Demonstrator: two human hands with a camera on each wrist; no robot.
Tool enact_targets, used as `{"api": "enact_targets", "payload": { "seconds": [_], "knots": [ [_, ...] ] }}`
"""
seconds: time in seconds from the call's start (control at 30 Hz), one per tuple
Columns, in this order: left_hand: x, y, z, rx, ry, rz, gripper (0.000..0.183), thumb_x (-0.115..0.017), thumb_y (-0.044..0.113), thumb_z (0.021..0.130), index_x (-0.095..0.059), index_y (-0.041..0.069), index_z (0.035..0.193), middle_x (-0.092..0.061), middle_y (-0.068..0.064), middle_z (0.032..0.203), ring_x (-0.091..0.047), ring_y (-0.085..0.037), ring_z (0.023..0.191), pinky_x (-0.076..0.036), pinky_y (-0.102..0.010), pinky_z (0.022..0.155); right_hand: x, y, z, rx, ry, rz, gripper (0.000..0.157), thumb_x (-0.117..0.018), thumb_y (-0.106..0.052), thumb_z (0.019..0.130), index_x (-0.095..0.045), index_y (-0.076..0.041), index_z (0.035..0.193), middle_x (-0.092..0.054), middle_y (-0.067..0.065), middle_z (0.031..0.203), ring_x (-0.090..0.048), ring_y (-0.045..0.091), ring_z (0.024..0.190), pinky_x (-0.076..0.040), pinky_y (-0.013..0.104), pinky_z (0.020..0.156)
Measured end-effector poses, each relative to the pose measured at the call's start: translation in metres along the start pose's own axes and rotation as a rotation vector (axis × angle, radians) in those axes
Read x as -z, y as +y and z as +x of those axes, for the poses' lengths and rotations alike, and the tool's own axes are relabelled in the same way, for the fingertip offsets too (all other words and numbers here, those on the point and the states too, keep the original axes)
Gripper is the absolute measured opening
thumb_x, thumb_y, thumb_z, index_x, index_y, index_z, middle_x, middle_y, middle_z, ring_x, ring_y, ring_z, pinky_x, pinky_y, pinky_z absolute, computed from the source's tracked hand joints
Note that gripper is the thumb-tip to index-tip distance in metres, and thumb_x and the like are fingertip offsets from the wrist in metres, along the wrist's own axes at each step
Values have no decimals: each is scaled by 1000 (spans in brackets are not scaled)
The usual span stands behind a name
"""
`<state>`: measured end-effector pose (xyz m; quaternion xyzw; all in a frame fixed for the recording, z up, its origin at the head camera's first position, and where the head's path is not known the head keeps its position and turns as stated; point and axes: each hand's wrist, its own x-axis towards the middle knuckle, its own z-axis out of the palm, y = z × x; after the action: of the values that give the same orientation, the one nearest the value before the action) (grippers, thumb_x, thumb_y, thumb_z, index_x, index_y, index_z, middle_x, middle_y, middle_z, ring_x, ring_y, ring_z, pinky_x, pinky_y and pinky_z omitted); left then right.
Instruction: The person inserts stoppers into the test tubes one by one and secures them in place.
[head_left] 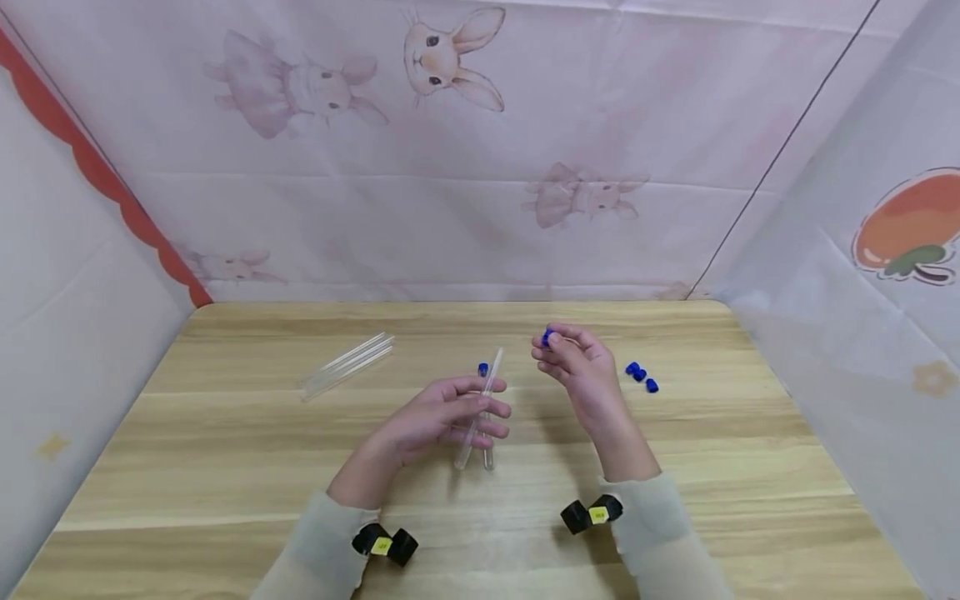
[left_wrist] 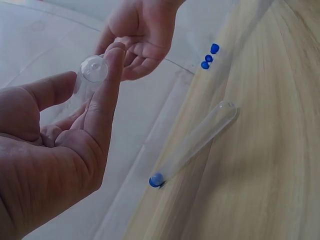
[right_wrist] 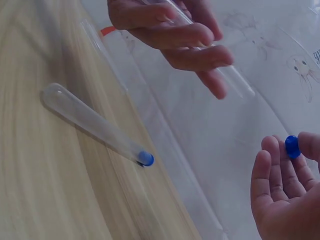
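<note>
My left hand (head_left: 487, 407) grips an uncapped clear test tube (head_left: 491, 371) that slants up and away; its rounded end (left_wrist: 93, 69) shows between thumb and fingers in the left wrist view. My right hand (head_left: 553, 343) is raised just right of it and pinches a small blue cap (head_left: 547, 337) at its fingertips (right_wrist: 295, 150). A second clear tube (left_wrist: 197, 142) closed with a blue cap (right_wrist: 146, 159) lies on the wooden table (head_left: 675, 467) under the left hand.
Three loose blue caps (head_left: 641, 377) lie on the table right of the right hand. A pile of bare clear tubes (head_left: 348, 365) lies at the back left. Cloth walls with rabbit prints close in the table on three sides.
</note>
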<state>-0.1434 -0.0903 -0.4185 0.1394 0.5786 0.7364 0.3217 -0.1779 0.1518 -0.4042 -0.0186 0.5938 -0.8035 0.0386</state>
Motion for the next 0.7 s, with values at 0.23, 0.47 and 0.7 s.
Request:
{"api": "enact_targets", "payload": {
  "seconds": [0.23,0.47,0.7],
  "knots": [
    [-5,2,-1,-3,-34,16,42,-54,19,103,-49,6,143,-57,-29,134,-70,-31,108,-58,-47,91,-11,6,-2,-26,-56,-41,33,-62,-21,100,-55,0,125,-74,4,106,-71,18,98,-57,34,94],
    [-11,1,-1,5,-53,12,40,-52,18,104,-50,6,142,-62,-24,129,-70,-30,106,-59,-46,90,-16,11,-3,-29,-88,-71,33,-60,-19,101,-54,2,126,-73,6,109,-70,18,97,-57,35,95],
    [-14,-1,0,15,-66,-8,40,-53,18,104,-50,6,142,-57,-29,133,-70,-30,106,-59,-46,89,-21,13,-5,-31,-126,-107,40,-57,-17,102,-48,9,131,-73,8,111,-70,18,95,-58,35,94]
  ]
}}
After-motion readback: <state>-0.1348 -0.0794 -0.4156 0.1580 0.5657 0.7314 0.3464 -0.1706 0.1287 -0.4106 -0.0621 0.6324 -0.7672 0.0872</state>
